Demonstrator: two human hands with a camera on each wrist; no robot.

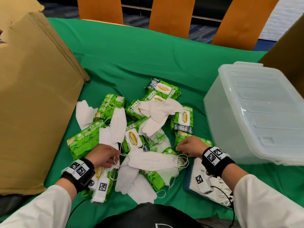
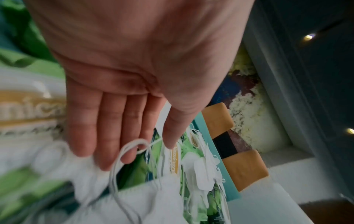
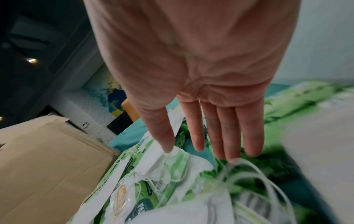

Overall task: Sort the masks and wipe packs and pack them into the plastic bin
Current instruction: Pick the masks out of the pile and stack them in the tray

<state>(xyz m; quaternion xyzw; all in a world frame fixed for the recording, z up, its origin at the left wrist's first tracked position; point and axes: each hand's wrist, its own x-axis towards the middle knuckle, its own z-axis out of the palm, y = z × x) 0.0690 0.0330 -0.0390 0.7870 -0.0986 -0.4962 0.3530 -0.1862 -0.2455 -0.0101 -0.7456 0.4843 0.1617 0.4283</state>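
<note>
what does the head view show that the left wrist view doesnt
Only the head view: the plastic bin with its lid on, right of the pile, the cardboard box on the left, and the right hand.

Only the left wrist view: the left hand's straight fingers from the palm side, with a white ear loop lying across a fingertip.

Both: the left hand, white masks and green wipe packs in a mixed pile.

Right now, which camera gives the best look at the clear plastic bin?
The head view: the plastic bin shows almost whole there, lying mouth-down on the green tablecloth, right of the pile. The right wrist view shows only a pale blur at its right edge, possibly the bin. The left wrist view does not clearly show it.
</note>
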